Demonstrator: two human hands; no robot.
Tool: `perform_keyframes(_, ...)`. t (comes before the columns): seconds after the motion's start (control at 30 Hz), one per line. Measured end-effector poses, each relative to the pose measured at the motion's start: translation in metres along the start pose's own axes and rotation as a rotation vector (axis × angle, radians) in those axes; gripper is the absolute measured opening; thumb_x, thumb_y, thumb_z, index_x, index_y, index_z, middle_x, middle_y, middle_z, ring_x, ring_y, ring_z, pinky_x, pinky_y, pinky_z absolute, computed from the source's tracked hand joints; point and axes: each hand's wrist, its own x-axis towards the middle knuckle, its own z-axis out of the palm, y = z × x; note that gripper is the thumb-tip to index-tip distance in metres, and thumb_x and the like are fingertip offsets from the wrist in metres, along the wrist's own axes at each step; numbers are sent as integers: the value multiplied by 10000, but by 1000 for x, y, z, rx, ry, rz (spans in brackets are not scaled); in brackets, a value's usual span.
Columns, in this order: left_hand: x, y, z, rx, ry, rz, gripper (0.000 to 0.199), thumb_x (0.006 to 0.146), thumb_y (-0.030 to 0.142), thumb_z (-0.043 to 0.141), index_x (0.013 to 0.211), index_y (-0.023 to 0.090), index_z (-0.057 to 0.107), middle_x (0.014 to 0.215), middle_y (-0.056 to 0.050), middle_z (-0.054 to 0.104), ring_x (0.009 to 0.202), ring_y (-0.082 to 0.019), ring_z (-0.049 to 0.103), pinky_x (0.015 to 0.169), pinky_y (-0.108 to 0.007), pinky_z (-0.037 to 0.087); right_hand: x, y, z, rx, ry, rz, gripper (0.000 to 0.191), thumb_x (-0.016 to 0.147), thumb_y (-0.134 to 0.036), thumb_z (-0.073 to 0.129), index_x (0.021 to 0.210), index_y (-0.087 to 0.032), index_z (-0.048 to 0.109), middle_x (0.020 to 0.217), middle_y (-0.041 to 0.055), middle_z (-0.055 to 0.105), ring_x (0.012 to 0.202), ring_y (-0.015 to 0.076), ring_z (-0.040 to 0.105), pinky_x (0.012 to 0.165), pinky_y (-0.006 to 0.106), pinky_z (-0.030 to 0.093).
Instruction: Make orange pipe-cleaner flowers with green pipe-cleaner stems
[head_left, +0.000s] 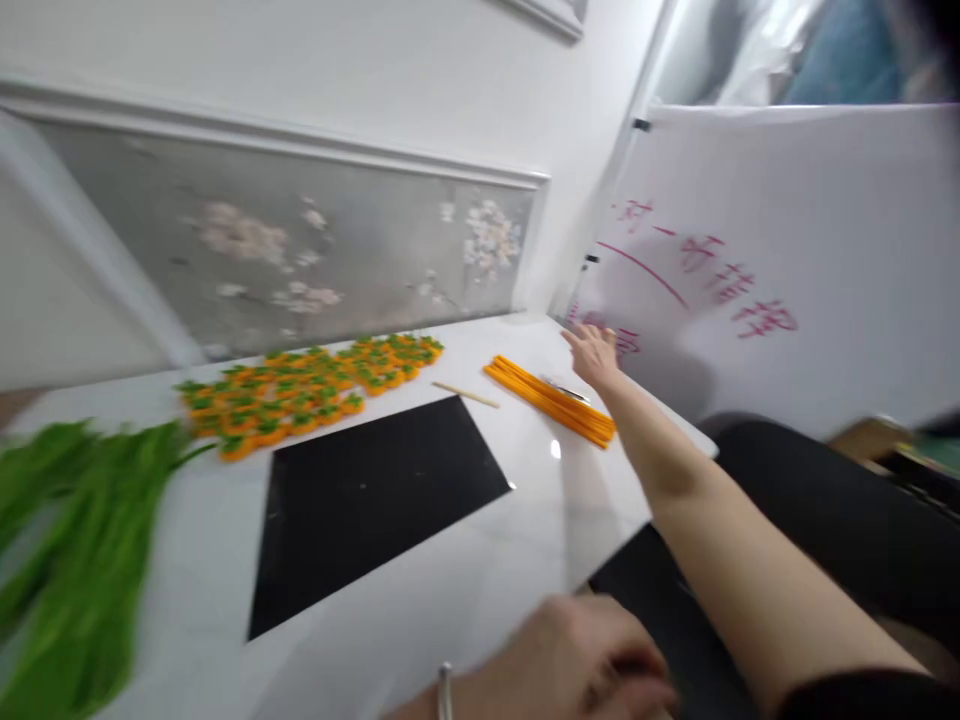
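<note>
My right hand (592, 352) reaches to the far right part of the white table, fingers spread, with nothing seen in it. Just left of that arm lies a bundle of orange pipe cleaners (547, 400). A small metal tool (568, 390), perhaps scissors, rests against the bundle; its kind is blurred. Low in the view, by the near table edge, my left hand (581, 655) has its fingers curled. Whatever is inside them, if anything, is hidden. A bracelet (445, 690) circles that wrist.
A black mat (367, 500) lies mid-table. Behind it are a thin stick (465, 395) and rows of small orange pieces with green tops (300, 395). Long green strands (97, 570) lie at left. A wall backs the table; a whiteboard (787, 250) with red writing stands at right.
</note>
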Motion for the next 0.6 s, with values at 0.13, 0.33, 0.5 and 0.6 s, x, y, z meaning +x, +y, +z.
perform_keyframes(0.13, 12, -29, 3, 434, 25, -4, 286, 846, 74, 425, 1045, 175, 605, 912, -96, 662, 782, -225, 633, 679, -331, 522, 14, 19, -2, -35, -7, 111, 528, 875, -77, 387, 1376, -242, 396, 1375, 141, 432, 1224, 288, 332, 961, 477, 189)
perform_keyframes(0.33, 18, -20, 10, 477, 32, 316, 669, 863, 69, 368, 1468, 231, 132, 840, -47, 645, 613, -160, 577, 551, -233, 468, 14, 34, -2, 17, 20, 200, 547, 826, -21, 387, 1328, -232, 436, 1364, 145, 438, 1225, 297, 323, 955, 507, 183)
perform_keyframes(0.5, 21, -38, 11, 747, -22, 266, 806, 776, 24, 422, 1483, 246, 106, 753, -21, 631, 604, -188, 569, 543, -268, 458, 8, 36, -9, 81, 42, 181, 538, 810, -8, 406, 1293, -231, 480, 1353, 138, 457, 1225, 287, 337, 972, 510, 174)
perform_keyframes(0.6, 8, -55, 5, 826, -72, 83, 699, 724, -26, 409, 1392, 172, 351, 755, -49, 651, 599, -196, 586, 538, -279, 461, 5, 32, -16, 138, 61, 169, 509, 830, -34, 417, 1291, -236, 494, 1349, 133, 472, 1221, 283, 362, 973, 500, 207)
